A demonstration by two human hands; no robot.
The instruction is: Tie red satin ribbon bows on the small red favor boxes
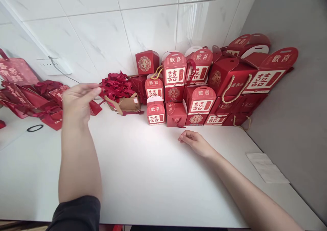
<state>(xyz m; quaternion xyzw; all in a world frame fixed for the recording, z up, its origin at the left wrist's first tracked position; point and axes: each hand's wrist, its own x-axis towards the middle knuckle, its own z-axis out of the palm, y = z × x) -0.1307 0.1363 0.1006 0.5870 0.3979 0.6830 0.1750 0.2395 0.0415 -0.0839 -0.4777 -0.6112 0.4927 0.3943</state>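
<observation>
My left hand [78, 100] is raised over the white table [143, 176] with its fingers pinched on a dark red ribbon [98, 98]. That ribbon leads toward a heap of red ribbons [116, 84] in a small brown cardboard box [127, 104]. My right hand [195, 142] rests on the table with its fingers loosely curled and nothing visible in it. It lies just in front of a stack of red gift boxes [199, 88] printed with white labels and rope handles.
Flat red bags and folded box blanks [22, 91] lie at the far left. A black ring [35, 128] sits on the table near them. A white paper slip [267, 168] lies at the right. A grey wall [293, 122] borders the right side, and a socket [55, 67] is on the tiled wall.
</observation>
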